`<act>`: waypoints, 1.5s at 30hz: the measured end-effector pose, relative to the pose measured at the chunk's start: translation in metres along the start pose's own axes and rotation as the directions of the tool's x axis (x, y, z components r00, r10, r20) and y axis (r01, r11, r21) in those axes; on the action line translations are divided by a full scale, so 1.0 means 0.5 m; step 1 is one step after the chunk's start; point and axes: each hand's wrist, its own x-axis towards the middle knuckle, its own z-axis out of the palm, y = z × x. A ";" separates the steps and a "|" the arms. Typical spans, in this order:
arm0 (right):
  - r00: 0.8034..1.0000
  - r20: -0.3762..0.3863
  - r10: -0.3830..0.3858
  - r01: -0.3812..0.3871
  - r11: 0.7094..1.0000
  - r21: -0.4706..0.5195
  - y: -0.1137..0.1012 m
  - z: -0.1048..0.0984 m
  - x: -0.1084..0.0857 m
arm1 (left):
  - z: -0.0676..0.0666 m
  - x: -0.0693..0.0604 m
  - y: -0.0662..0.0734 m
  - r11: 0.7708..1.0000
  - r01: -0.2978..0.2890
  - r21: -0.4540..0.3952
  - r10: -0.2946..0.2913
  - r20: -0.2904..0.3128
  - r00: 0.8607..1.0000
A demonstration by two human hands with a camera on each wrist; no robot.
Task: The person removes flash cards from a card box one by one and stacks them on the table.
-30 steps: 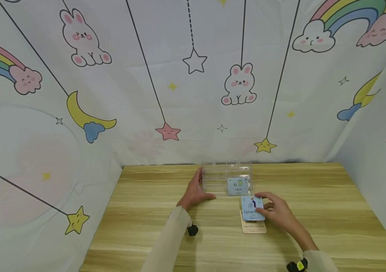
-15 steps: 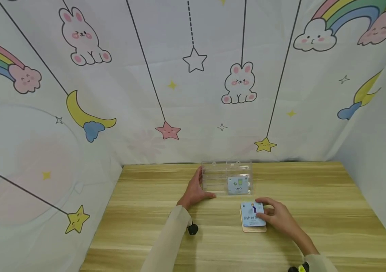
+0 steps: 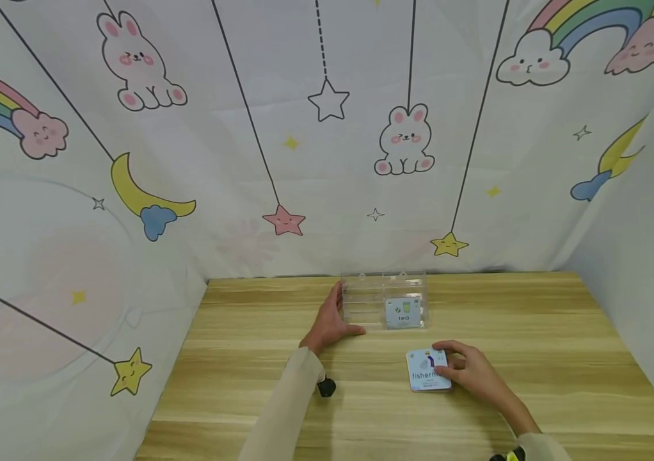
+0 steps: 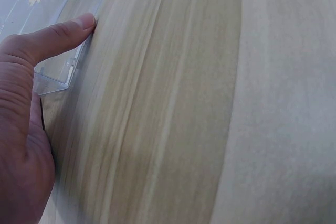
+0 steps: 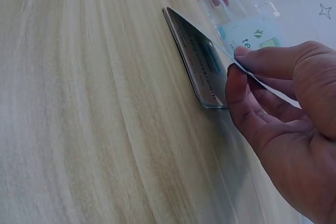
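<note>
In the head view, a clear plastic card rack (image 3: 363, 301) stands near the back of the table, with a light-blue "tea" card (image 3: 403, 312) in its lower right compartment. My left hand (image 3: 328, 326) grips the rack's lower left corner, thumb along the front edge and fingers at the side. A blue card (image 3: 423, 371) reading "fisherm…" is pinched by its right edge between thumb and fingers of my right hand (image 3: 475, 374); they cover the word's end. Seen from the right wrist, this card tilts over a small stack of cards (image 5: 197, 69) on the table.
The wood-grain table (image 3: 246, 358) reaches back to a white curtain (image 3: 350, 192) printed with rabbits, stars and rainbows. More of this cloth hangs at the left and right sides. The rack stands close to the back cloth.
My right hand has brought the fisherman card down and toward me, so it now covers the cream card beneath it in the head view. The left hand and rack have stayed put.
</note>
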 end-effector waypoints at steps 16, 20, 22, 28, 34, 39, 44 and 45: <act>0.980 -0.113 -0.166 0.119 0.935 -0.335 0.015 0.017 0.003 | 0.001 0.002 0.000 1.000 0.005 0.000 -0.005 0.005 1.000; 0.979 -0.115 -0.170 0.121 0.929 -0.350 0.015 0.019 0.002 | 0.001 0.003 -0.001 1.000 0.002 0.000 -0.002 0.002 1.000; 0.979 -0.116 -0.169 0.119 0.928 -0.353 0.015 0.020 0.001 | 0.001 0.004 -0.001 1.000 -0.008 -0.008 0.008 -0.003 1.000; 0.980 -0.114 -0.161 0.109 0.925 -0.365 0.017 0.021 0.001 | 0.002 0.007 -0.007 1.000 0.005 -0.012 -0.005 0.000 1.000; 0.979 -0.106 -0.174 0.124 0.921 -0.368 0.016 0.022 0.000 | 0.001 0.004 -0.005 1.000 0.007 -0.015 -0.007 -0.005 1.000; 0.977 -0.107 -0.183 0.130 0.916 -0.379 0.017 0.024 0.001 | 0.002 0.003 -0.004 1.000 0.005 -0.007 -0.005 -0.007 1.000; 0.977 -0.114 -0.182 0.125 0.915 -0.384 0.015 0.023 0.000 | 0.003 0.006 -0.008 1.000 -0.007 -0.009 0.007 -0.010 1.000; 0.977 -0.118 -0.180 0.122 0.914 -0.386 0.015 0.023 0.000 | 0.003 0.007 -0.008 1.000 -0.008 -0.010 0.008 -0.009 1.000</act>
